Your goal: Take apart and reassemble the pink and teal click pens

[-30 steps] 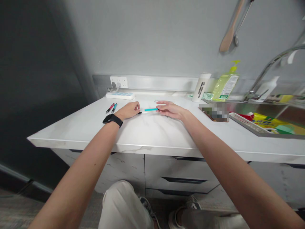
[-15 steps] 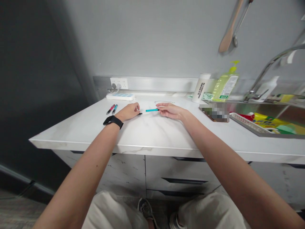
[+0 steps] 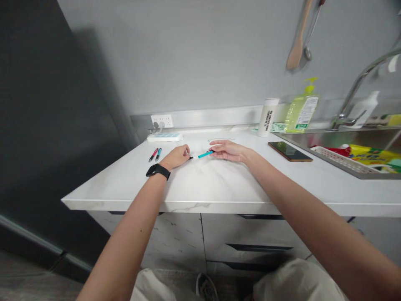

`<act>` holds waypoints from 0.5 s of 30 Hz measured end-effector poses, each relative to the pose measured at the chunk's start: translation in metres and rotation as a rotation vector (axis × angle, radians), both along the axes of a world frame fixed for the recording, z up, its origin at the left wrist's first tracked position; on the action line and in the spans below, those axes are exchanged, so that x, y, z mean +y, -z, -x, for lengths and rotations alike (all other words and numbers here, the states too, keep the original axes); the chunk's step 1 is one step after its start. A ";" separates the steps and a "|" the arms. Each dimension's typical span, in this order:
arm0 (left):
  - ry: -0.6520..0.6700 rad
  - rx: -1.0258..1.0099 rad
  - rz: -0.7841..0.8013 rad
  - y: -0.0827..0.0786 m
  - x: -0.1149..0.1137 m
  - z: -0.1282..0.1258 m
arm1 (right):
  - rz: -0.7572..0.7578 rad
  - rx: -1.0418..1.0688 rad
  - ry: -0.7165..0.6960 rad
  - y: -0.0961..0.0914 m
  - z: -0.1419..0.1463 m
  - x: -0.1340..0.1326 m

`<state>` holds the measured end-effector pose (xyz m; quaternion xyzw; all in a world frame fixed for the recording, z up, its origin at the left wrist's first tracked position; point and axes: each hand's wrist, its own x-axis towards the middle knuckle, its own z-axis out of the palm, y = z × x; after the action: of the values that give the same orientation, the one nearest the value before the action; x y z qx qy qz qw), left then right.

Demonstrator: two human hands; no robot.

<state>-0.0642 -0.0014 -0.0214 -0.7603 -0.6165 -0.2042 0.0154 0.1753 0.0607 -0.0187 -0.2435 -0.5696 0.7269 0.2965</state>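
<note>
Over the white countertop I hold a teal pen between both hands. My left hand, with a black watch on the wrist, is closed in a pinch on the pen's dark left end. My right hand grips the teal right end with its fingers curled. The pen lies nearly level just above the surface. A pink pen and a second teal pen lie side by side to the left of my left hand.
A white power strip sits below the wall socket. A phone, a white bottle and a green soap dispenser stand to the right, then a sink with a tray and packets. Drawers are under the counter.
The view has shifted right and down, so everything sits a little further right. Both hands stay on the teal pen, which now tilts slightly up to the right.
</note>
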 end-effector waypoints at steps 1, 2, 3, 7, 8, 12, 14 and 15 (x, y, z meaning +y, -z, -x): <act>-0.002 -0.006 -0.001 0.000 -0.001 -0.001 | 0.005 0.000 0.004 0.000 0.000 -0.001; -0.004 -0.011 0.000 -0.001 -0.001 -0.001 | 0.008 -0.005 0.006 0.000 0.000 -0.002; -0.001 -0.019 -0.001 -0.001 -0.002 -0.002 | 0.008 -0.013 0.008 0.000 0.000 -0.002; 0.010 -0.007 -0.011 -0.001 -0.002 -0.002 | -0.009 -0.002 0.047 0.000 0.001 -0.002; 0.010 0.001 -0.012 -0.002 -0.002 -0.002 | -0.012 0.005 0.068 0.001 0.001 -0.002; 0.014 0.006 0.019 -0.004 -0.004 -0.002 | -0.008 0.027 0.114 0.002 0.002 0.000; 0.016 0.001 0.054 -0.006 -0.006 -0.001 | -0.005 0.036 0.124 0.002 0.003 0.001; 0.020 0.000 0.070 -0.006 -0.007 -0.001 | -0.011 0.033 0.136 0.002 0.004 0.001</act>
<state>-0.0636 -0.0084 -0.0153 -0.7665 -0.6156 -0.1827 -0.0135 0.1713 0.0620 -0.0210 -0.2683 -0.5507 0.7058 0.3559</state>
